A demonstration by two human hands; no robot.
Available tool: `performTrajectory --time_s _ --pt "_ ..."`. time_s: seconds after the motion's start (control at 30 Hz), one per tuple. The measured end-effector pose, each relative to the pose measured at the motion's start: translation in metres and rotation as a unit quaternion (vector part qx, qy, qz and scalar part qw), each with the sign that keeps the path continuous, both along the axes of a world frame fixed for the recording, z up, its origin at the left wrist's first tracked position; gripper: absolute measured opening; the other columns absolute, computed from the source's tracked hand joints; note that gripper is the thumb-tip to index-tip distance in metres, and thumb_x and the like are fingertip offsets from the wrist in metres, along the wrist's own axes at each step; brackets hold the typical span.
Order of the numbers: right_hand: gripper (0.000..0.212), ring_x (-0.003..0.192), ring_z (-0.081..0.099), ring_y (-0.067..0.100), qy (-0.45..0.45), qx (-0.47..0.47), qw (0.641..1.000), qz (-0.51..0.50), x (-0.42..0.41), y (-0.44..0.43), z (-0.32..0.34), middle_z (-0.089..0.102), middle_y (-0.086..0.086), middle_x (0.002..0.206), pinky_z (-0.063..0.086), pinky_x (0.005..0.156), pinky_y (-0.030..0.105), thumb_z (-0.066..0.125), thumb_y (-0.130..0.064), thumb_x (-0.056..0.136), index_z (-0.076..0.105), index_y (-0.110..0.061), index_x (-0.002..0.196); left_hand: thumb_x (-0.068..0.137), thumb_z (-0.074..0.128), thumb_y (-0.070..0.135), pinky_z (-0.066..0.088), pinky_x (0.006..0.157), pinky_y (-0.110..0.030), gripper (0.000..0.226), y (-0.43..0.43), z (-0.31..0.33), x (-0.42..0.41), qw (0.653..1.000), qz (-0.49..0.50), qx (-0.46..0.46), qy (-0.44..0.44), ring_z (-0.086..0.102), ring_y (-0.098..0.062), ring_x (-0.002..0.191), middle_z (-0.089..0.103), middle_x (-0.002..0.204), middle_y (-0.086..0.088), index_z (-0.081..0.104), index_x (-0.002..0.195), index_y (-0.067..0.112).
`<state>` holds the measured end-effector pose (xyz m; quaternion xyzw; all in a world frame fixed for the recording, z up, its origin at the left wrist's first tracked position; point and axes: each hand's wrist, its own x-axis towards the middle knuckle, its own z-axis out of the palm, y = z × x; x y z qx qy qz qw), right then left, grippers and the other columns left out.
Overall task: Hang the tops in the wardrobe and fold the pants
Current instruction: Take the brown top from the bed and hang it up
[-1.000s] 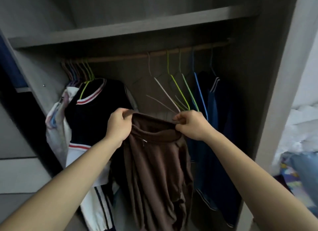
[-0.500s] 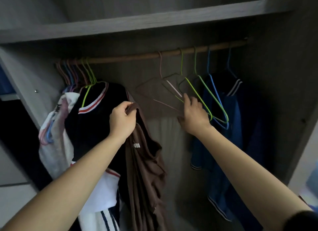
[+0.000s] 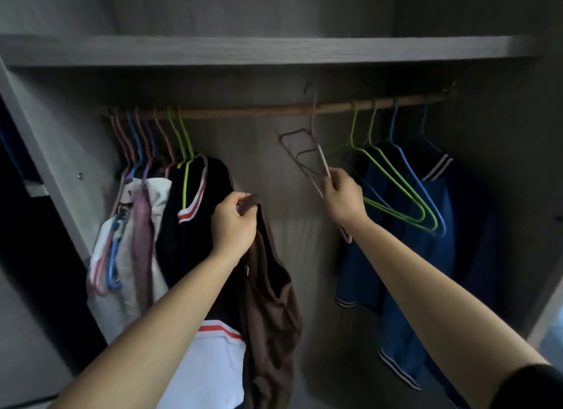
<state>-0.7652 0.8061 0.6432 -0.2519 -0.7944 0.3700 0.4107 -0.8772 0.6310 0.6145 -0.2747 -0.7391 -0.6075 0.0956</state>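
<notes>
- Two hands reach into a dim grey wardrobe [image 3: 502, 165], under its shelf [image 3: 274, 51].
- The left hand [image 3: 234, 223] has its grip curled round the collar of a brown top [image 3: 271, 302], which hangs limp.
- The right hand [image 3: 342, 200] pinches a thin pale hanger [image 3: 321, 157], its hook just above the wooden rail [image 3: 243, 112].
- The top looks soft and light, and the neckline seems the best place to hold it.

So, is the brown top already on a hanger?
Not yet. The brown top hangs bunched from the left hand, while the right hand pinches a bare pinkish hanger apart from it.
</notes>
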Motion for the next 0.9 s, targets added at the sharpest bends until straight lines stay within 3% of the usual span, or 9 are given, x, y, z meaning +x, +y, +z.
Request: performTrajectory --time_s 0.07,0.13,0.23,0.33,0.43,0.53,0.63,0.77,0.9 --pt "0.026 0.081 0.061 0.013 0.043 -0.028 0.999 -0.005 0.009 -0.010 -0.010 0.064 -0.001 0.097 0.046 0.062 0.020 0.044 -0.023 0.103 0.056 -0.015 0.124 0.088 0.062 0.015 0.054 0.074 -0.035 0.009 0.005 -0.006 -0.005 1.000 -0.005 0.019 -0.018 0.066 -0.019 0.079 0.069 0.086 0.000 0.064 0.096 0.020" --pt "0.013 0.063 0.051 0.011 0.060 -0.066 0.996 -0.012 0.024 -0.021 -0.031 0.059 0.000 0.083 0.040 0.049 0.018 0.044 -0.020 0.102 0.053 -0.014 0.110 0.086 0.065 0.017 0.052 0.068 -0.033 0.009 0.010 -0.014 -0.007 0.999 -0.012 0.031 -0.035 0.064 -0.018 0.072 0.068 0.082 -0.001 0.060 0.093 0.020" --pt "0.009 0.061 0.048 0.016 0.046 -0.116 0.992 -0.026 0.048 -0.033 -0.082 0.053 0.004 0.075 0.044 0.055 0.034 0.052 -0.020 0.095 0.044 -0.016 0.094 0.085 0.069 0.021 0.047 0.064 -0.030 0.014 0.018 -0.030 -0.007 0.997 -0.046 0.027 -0.055 0.060 -0.016 0.066 0.066 0.078 -0.001 0.055 0.089 0.020" --pt "0.015 0.062 0.055 0.017 0.040 -0.158 0.985 -0.050 0.064 -0.036 -0.119 0.056 -0.001 0.069 0.052 0.064 0.045 0.061 -0.037 0.090 0.049 -0.029 0.095 0.084 0.071 0.021 0.052 0.069 -0.033 0.013 0.023 -0.043 -0.006 0.997 -0.057 -0.021 -0.037 0.064 -0.018 0.073 0.067 0.079 0.002 0.058 0.085 0.018" --pt "0.039 0.057 0.047 0.009 0.034 -0.141 0.986 -0.086 0.083 -0.037 -0.130 0.048 -0.004 0.060 0.046 0.060 0.043 0.058 -0.045 0.095 0.051 -0.010 0.080 0.083 0.070 0.020 0.053 0.068 -0.034 0.008 0.026 -0.050 -0.004 0.993 -0.052 -0.101 0.030 0.065 -0.021 0.074 0.067 0.076 0.002 0.062 0.082 0.018" --pt "0.056 0.050 0.042 0.018 0.038 -0.123 0.989 -0.066 0.108 -0.042 -0.139 0.039 -0.001 0.054 0.046 0.049 0.047 0.058 -0.046 0.096 0.039 -0.002 0.068 0.084 0.070 0.023 0.045 0.059 -0.029 0.009 0.030 -0.056 0.000 0.979 -0.032 -0.180 0.091 0.065 -0.025 0.071 0.062 0.068 0.005 0.063 0.080 0.020" --pt "0.046 0.044 0.048 0.022 0.051 -0.100 0.992 -0.058 0.136 -0.041 -0.149 0.044 0.003 0.051 0.049 0.043 0.049 0.061 -0.040 0.096 0.047 -0.004 0.071 0.086 0.068 0.026 0.046 0.059 -0.031 0.010 0.035 -0.064 0.005 0.968 -0.024 -0.223 0.110 0.065 -0.030 0.074 0.063 0.067 0.002 0.061 0.079 0.021" --pt "0.015 0.054 0.061 0.010 -0.015 -0.060 0.995 -0.073 0.161 -0.028 -0.156 0.066 -0.002 0.064 0.054 0.059 0.038 0.058 -0.043 0.096 0.064 -0.030 0.102 0.087 0.065 0.026 0.051 0.065 -0.037 0.009 0.042 -0.076 0.015 0.962 -0.012 -0.253 0.106 0.066 -0.035 0.081 0.070 0.078 -0.008 0.060 0.080 0.023" --pt "0.020 0.045 0.041 0.006 -0.022 -0.016 0.999 -0.031 0.179 -0.019 -0.162 0.052 -0.005 0.053 0.040 0.048 0.035 0.050 -0.036 0.101 0.069 -0.036 0.109 0.089 0.064 0.032 0.042 0.064 -0.032 0.010 0.049 -0.085 0.023 0.948 0.011 -0.297 0.110 0.065 -0.036 0.086 0.070 0.083 -0.008 0.062 0.084 0.023"
